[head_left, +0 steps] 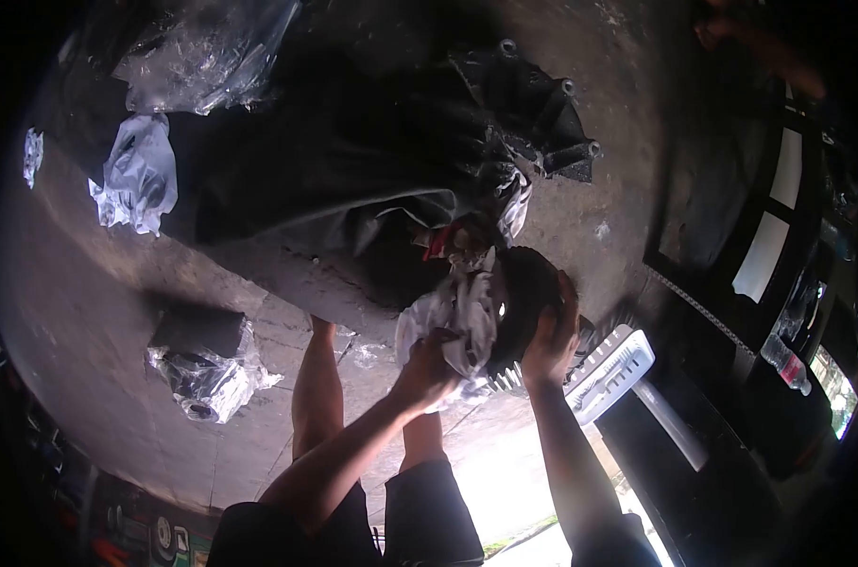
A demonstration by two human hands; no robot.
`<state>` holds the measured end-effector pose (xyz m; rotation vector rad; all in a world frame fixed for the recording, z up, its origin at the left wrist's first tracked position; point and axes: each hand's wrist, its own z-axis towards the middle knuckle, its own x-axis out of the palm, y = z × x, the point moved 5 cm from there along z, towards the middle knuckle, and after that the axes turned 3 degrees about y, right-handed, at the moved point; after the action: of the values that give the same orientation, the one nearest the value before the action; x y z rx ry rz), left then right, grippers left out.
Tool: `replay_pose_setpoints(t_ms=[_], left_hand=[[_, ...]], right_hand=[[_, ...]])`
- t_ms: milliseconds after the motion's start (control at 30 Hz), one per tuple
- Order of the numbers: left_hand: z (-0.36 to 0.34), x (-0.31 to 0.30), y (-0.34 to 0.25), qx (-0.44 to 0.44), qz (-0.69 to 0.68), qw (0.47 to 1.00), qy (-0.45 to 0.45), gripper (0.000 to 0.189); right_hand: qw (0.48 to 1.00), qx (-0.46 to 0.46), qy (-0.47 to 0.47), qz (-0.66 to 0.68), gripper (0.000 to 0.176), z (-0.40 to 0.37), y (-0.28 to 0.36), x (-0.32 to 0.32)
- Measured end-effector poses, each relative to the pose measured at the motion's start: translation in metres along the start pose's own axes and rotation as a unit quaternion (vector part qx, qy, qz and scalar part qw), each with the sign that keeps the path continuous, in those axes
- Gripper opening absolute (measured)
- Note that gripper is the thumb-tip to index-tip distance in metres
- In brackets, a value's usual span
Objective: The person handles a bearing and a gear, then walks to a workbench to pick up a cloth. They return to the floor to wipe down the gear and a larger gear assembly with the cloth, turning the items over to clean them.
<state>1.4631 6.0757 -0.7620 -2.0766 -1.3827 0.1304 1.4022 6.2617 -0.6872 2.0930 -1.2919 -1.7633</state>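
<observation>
While the left hand (427,369) was closed in a fist around a bunched pale rag (459,317), the right hand (552,331) was cupped, fingers curled, over a dark round part (522,288). Both things were held up just beside the big dark casing (533,104), above the concrete floor (98,312). Whether the round part was joined to the casing could not be told.

The part looked heavy and likely greasy. With one curled hand bearing it and cloth bunched against it, it could probably slip and drop toward the bare legs (317,397) beneath. The rag lay close to a red scrap (438,241) at the casing's edge and might have snagged there. The black sheet (353,161) draped over the casing hid its edges, and the dim light made a knock against a bolt lug more likely.

Counted:
- two hands, one rag, one round part, one casing, one black sheet;
- three lumps of plastic: a clear one (202,57), a grey-white one (136,175), and one wrapping a dark block (207,373);
- one small white scrap (32,156);
- one white ribbed piece (613,364);
- one bottle (786,364);
- two legs.
</observation>
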Motion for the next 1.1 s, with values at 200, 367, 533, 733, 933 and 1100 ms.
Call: replay_pose_setpoints(t_ms=[200, 367, 533, 733, 933, 1100], left_hand=[[0.037, -0.038, -0.001, 0.052, -0.274, 0.951, -0.129, 0.033], [0.114, 0.032, -0.091, 0.340, 0.198, 0.903, -0.170, 0.038], [0.173, 0.006, -0.026, 0.326, 0.404, 0.848, -0.109, 0.040], [0.075, -0.058, 0.010, 0.251, 0.636, 0.724, -0.097, 0.050], [0.104, -0.028, -0.023, 0.385, 0.751, 0.528, -0.090, 0.044], [0.176, -0.007, -0.054, 0.387, 0.673, 0.617, -0.129, 0.045]], right_hand=[[0.996, -0.074, -0.005, -0.056, 0.045, -0.004, 0.005, 0.000], [0.994, -0.091, -0.001, -0.063, 0.042, 0.003, 0.003, -0.003], [0.997, -0.067, -0.044, -0.010, 0.040, 0.013, -0.011, -0.010], [0.999, -0.019, -0.041, -0.014, 0.034, 0.030, -0.026, -0.020], [0.997, -0.051, -0.051, -0.004, 0.032, 0.020, -0.015, -0.022], [0.996, -0.057, -0.064, 0.003, 0.035, 0.011, 0.006, -0.023]])
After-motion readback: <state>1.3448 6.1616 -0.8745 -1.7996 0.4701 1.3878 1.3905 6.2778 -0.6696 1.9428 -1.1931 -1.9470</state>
